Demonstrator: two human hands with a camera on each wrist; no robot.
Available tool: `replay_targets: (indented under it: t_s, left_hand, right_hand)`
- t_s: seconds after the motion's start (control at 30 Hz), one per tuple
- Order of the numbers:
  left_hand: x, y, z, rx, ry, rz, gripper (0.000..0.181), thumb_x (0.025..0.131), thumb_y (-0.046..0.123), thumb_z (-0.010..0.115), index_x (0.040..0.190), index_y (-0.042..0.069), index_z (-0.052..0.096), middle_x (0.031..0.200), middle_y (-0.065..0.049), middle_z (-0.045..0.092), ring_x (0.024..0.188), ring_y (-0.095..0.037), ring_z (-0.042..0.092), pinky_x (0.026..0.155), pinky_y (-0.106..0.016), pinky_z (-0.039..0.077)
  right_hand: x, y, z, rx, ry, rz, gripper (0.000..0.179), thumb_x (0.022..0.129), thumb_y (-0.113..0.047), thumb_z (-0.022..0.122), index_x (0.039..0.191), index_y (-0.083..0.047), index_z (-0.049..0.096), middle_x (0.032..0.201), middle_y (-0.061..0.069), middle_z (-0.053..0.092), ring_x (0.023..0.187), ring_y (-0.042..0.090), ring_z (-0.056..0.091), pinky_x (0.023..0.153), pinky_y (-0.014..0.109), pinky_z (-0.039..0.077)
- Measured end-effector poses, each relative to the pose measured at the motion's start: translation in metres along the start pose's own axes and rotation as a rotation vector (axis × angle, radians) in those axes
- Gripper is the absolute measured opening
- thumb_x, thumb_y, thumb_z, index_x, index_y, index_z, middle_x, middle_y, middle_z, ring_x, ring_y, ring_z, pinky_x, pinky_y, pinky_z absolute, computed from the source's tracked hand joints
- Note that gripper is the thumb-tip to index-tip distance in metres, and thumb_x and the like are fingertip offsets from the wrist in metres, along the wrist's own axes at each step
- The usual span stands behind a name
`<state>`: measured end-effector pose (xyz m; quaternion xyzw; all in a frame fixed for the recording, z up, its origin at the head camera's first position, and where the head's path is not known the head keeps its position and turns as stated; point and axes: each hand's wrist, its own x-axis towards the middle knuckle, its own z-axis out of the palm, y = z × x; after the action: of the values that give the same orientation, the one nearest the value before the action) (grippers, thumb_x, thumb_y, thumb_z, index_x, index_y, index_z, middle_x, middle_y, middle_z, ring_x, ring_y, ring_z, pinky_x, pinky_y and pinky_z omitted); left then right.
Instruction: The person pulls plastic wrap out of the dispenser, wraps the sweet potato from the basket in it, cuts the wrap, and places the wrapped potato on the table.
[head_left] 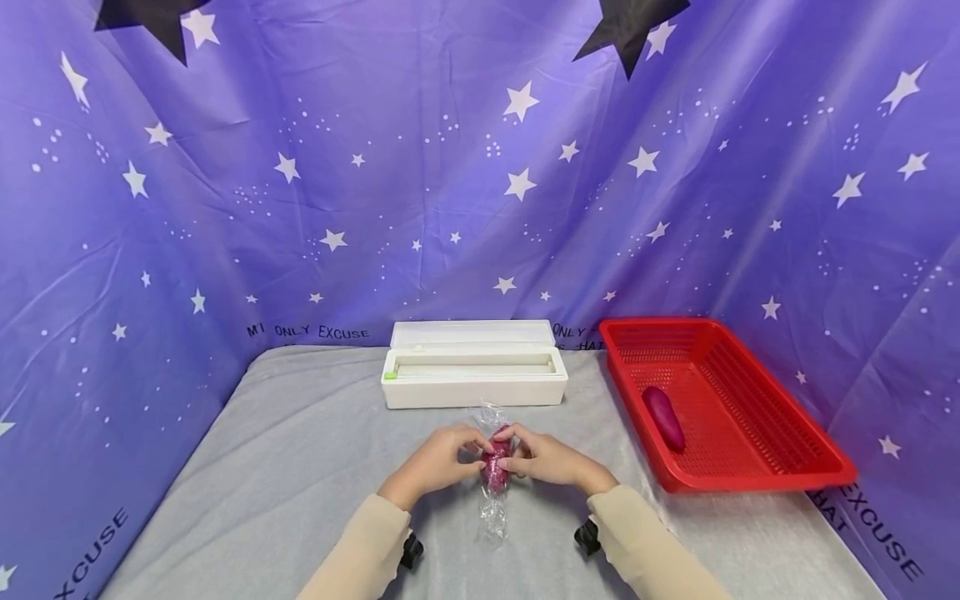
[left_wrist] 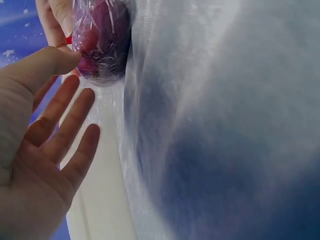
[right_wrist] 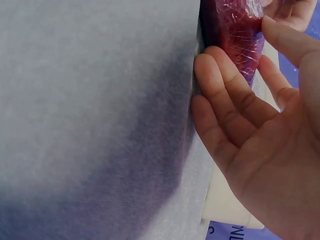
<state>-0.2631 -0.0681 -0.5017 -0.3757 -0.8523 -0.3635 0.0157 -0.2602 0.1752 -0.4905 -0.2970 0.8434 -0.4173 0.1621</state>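
Observation:
A purple sweet potato (head_left: 496, 472) wrapped in clear cling film (head_left: 492, 523) lies on the grey cloth in front of me, with loose film trailing from both ends. My left hand (head_left: 441, 458) pinches it from the left; in the left wrist view the thumb rests against the wrapped sweet potato (left_wrist: 102, 45) and the lower fingers are spread off it. From the other side my right hand (head_left: 553, 460) holds it between thumb and fingers. The right wrist view shows film creased tightly round the sweet potato (right_wrist: 242, 35).
Just beyond the hands stands a white cling film dispenser box (head_left: 476, 393) with its lid (head_left: 472, 334) raised. At the right, a red plastic basket (head_left: 750, 481) holds another purple sweet potato (head_left: 663, 418), unwrapped. A purple star-patterned curtain (head_left: 450, 167) encloses the table.

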Motion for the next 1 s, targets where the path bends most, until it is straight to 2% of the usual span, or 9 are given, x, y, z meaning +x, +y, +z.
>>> replay_targets:
  t_s: [0.1,0.3,0.37,0.47,0.57,0.73,1.0]
  left_hand:
    - [-0.004,0.004,-0.001,0.09,-0.004,0.075,0.024,0.081,0.006,0.08,0.101,0.016,0.073,0.099,0.006,0.067,0.088,-0.012,0.063,0.082,-0.026,0.052]
    - [-0.013,0.015,0.004,0.224,-0.113,0.161,0.032,0.075,0.004,0.083,0.097,0.02,0.065,0.084,0.012,0.055,0.074,0.0,0.049,0.067,-0.012,0.043]
    - [-0.015,0.018,0.006,0.248,-0.135,0.182,0.039,0.073,0.003,0.083,0.101,0.02,0.062,0.085,0.011,0.054,0.073,0.0,0.047,0.065,-0.011,0.04]
    - [-0.019,0.021,0.009,0.256,-0.143,0.224,0.046,0.071,0.004,0.086,0.105,0.021,0.061,0.094,0.01,0.059,0.08,-0.002,0.052,0.072,-0.011,0.043]
    - [-0.021,0.022,0.012,0.237,-0.14,0.259,0.042,0.072,0.007,0.088,0.102,0.022,0.062,0.098,0.009,0.06,0.084,-0.002,0.054,0.076,-0.011,0.043]
    - [-0.021,0.021,0.012,0.202,-0.125,0.254,0.023,0.082,0.018,0.083,0.09,0.025,0.062,0.092,0.01,0.056,0.08,-0.001,0.049,0.072,-0.011,0.04]
    - [-0.019,0.018,0.009,0.14,-0.06,0.154,0.018,0.09,0.022,0.076,0.089,0.026,0.058,0.09,0.008,0.055,0.078,-0.005,0.051,0.071,-0.017,0.044]
  right_hand:
    - [0.0,-0.001,0.0,0.004,0.001,-0.001,0.034,0.1,-0.023,0.064,0.13,-0.011,0.054,0.079,0.004,0.063,0.065,0.01,0.054,0.058,0.024,0.043]
    - [0.001,0.002,-0.001,-0.006,-0.001,0.015,0.035,0.1,-0.025,0.064,0.13,-0.013,0.053,0.08,0.003,0.063,0.067,0.012,0.056,0.06,0.025,0.045]
    - [0.001,0.003,-0.001,-0.02,-0.003,0.013,0.035,0.1,-0.027,0.064,0.131,-0.013,0.053,0.079,0.001,0.063,0.066,0.012,0.057,0.06,0.025,0.045]
    - [0.0,0.003,0.0,-0.032,-0.003,0.008,0.036,0.1,-0.027,0.064,0.132,-0.014,0.053,0.078,-0.001,0.061,0.066,0.011,0.055,0.059,0.025,0.044]
    - [0.0,0.003,0.001,-0.024,-0.004,0.024,0.035,0.1,-0.026,0.064,0.131,-0.014,0.053,0.076,-0.002,0.06,0.065,0.014,0.056,0.059,0.025,0.044]
    - [0.001,0.003,0.001,-0.006,-0.005,0.042,0.034,0.1,-0.025,0.063,0.131,-0.014,0.053,0.077,0.001,0.062,0.065,0.019,0.058,0.058,0.025,0.044]
    - [0.002,0.003,0.001,-0.014,-0.001,0.021,0.035,0.1,-0.027,0.064,0.13,-0.012,0.053,0.08,0.001,0.062,0.067,0.015,0.057,0.058,0.024,0.044]
